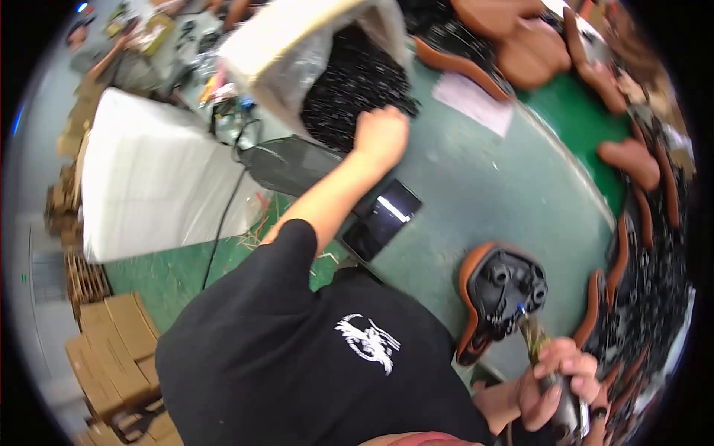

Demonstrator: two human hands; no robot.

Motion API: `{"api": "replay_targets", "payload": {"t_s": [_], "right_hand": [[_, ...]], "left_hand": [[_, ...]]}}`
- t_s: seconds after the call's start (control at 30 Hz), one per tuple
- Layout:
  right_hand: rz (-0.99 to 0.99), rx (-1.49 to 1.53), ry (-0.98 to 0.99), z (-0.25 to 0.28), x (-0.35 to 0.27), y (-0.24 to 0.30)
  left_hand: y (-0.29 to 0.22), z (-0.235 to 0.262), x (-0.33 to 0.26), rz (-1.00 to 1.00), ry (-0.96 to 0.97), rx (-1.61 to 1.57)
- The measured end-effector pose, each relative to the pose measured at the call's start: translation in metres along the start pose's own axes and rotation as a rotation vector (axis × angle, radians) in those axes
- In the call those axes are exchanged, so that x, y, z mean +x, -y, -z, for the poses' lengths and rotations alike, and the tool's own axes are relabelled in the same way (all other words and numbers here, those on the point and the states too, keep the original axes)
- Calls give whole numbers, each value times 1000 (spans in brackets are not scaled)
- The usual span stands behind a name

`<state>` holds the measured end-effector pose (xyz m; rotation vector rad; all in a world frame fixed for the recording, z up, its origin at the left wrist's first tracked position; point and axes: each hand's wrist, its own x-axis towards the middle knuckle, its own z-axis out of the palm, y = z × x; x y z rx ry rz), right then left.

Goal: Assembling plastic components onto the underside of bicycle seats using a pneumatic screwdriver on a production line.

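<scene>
The saddle [500, 297] lay upside down on the green table [476, 186] just in front of me, its black underside with the round fittings facing up and its brown rim showing along the left edge. My right hand [561, 383] had its fingers wrapped tight around the driver [547, 368], whose tip stood touching the lower part of that black underside, by a small blue spot. My left hand [381, 134] was stretched far out across the table into the pile of small black parts [357, 82] spilling from a plastic-lined box [297, 37]; the fingers were buried among the pieces, so I could not tell whether they were closed on one or spread. As I judged it, this saddle was only partly done: the tool was on one fitting, and the reach for parts suggested that at least one more fastening was left. A dark slab with a shiny face [383, 219] lay between my arm and the saddle. More brown saddles [632, 160] ringed the far and right edges of the table, and I could not tell which were finished. Another person [111, 56] worked at top left, beyond a white-wrapped block [149, 171], with stacked cartons [111, 349] on the floor to my left.
</scene>
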<state>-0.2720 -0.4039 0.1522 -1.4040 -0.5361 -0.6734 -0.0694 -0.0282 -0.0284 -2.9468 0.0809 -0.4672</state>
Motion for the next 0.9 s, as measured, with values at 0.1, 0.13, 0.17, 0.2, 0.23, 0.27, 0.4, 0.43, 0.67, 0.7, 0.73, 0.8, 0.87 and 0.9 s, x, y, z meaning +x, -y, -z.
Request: {"api": "replay_targets", "payload": {"t_s": [0.1,0.13,0.17,0.2,0.23,0.27,0.4,0.43,0.67,0.7,0.73,0.8,0.87,0.9], "right_hand": [[8,224,175,30,-2,4],[29,229,127,29,-1,8],[34,255,80,26,1,12],[32,302,66,26,2,15],[29,341,48,27,2,19],[32,346,60,28,3,22],[22,288,-54,26,1,27],[12,186,-108,22,3,28],[18,281,62,25,-3,30],[4,260,63,29,-8,35],[4,232,31,32,-12,39],[-16,189,28,39,-21,45],[-6,156,28,45,-27,47],[-3,140,53,48,-30,47]], "left_hand": [[-29,27,-11,-27,-164,-672],[-50,53,-14,-56,-139,-908],[-75,85,-21,183,257,-1553],[-98,99,-29,200,450,-1958],[-117,116,-39,163,604,-2142],[-135,132,-52,63,749,-2296],[-177,156,-88,-64,1136,-2459],[-177,156,-88,-80,1263,-2382],[-184,157,-85,-321,1251,-2436],[-186,156,-85,-376,1255,-2424],[-187,155,-84,-377,1309,-2400],[-192,157,-83,-384,1351,-2365],[-196,158,-82,-398,1332,-2343],[-198,157,-81,-421,1341,-2326]]}}
